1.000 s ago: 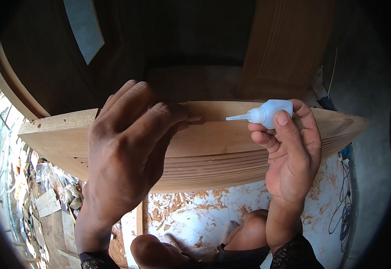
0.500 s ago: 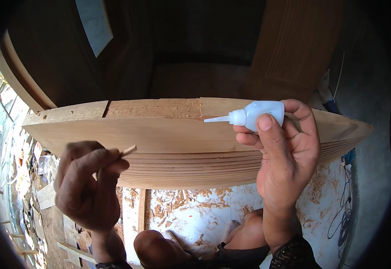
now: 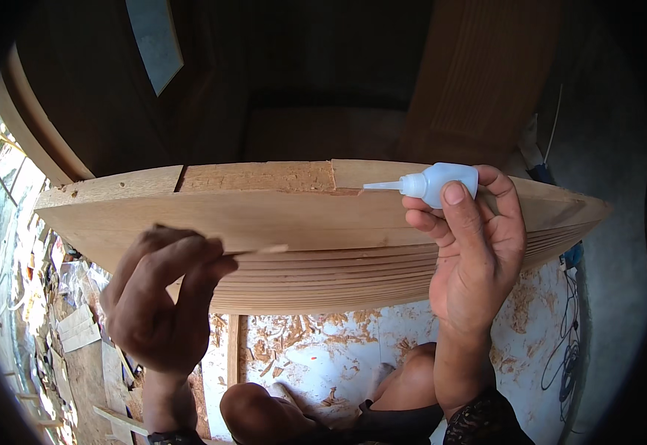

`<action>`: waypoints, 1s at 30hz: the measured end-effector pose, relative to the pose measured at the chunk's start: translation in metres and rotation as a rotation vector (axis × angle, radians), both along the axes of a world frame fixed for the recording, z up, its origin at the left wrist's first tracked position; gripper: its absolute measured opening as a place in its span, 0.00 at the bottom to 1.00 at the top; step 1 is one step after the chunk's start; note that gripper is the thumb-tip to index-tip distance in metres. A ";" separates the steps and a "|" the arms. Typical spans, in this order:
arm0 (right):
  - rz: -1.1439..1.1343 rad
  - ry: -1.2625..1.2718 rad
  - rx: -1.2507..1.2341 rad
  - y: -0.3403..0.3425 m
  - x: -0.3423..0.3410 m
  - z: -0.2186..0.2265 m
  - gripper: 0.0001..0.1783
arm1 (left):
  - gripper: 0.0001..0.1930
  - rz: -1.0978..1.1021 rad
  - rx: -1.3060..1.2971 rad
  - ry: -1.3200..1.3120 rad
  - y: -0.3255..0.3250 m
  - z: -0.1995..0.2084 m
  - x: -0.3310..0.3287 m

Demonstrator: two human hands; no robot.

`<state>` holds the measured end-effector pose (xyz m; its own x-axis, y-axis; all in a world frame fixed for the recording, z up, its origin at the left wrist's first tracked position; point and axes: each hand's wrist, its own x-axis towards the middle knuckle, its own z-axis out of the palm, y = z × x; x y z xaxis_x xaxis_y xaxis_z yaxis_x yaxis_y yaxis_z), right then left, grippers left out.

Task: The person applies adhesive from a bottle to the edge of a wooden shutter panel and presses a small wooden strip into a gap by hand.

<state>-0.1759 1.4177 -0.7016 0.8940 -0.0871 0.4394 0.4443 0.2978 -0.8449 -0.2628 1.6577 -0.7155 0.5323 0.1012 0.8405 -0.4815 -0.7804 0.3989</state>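
Note:
A thin sliver of wood (image 3: 268,249) is pinched between the thumb and fingers of my left hand (image 3: 164,297); its pale tip points right, in front of the wooden panel's face. My right hand (image 3: 479,237) grips a small translucent plastic glue bottle (image 3: 448,184) on its side, the long narrow nozzle pointing left. That nozzle tip is close to the top edge of the wooden panel (image 3: 286,219), by a step in the edge; whether it touches I cannot tell. Left of the step runs a rougher strip (image 3: 256,176), ending at a dark gap.
Grooved slats (image 3: 308,282) line the panel's near lower side. Wood shavings (image 3: 331,397) litter the white floor around my legs. Scrap boards (image 3: 78,326) lie at the left, a coiled black cable (image 3: 572,356) at the right. Dark wooden panels (image 3: 486,81) stand beyond.
My left hand has moved right, and more of the wood sliver shows beyond its fingers. The glue bottle in my right hand has shifted slightly right and up, its nozzle now at the panel's edge.

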 end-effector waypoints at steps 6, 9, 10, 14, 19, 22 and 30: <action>-0.020 0.009 0.033 -0.007 0.001 0.002 0.16 | 0.12 -0.141 0.180 0.090 -0.021 0.042 0.047; -0.018 0.009 0.030 -0.009 0.000 0.001 0.16 | 0.11 -0.175 0.170 0.141 -0.023 0.045 0.054; -0.031 0.015 0.021 -0.008 0.000 0.002 0.16 | 0.11 -0.176 0.148 0.158 -0.024 0.044 0.055; -0.056 0.016 -0.015 -0.011 0.000 0.002 0.16 | 0.11 -0.176 0.211 0.174 -0.021 0.044 0.058; -0.041 0.018 -0.002 -0.012 0.001 0.001 0.16 | 0.12 -0.136 0.324 0.261 -0.023 0.055 0.054; -0.048 0.024 -0.007 -0.013 0.002 0.001 0.16 | 0.12 -0.141 0.404 0.228 -0.025 0.056 0.057; -0.046 0.028 -0.010 -0.012 0.002 0.000 0.17 | 0.15 -0.104 0.529 0.000 -0.024 0.036 0.063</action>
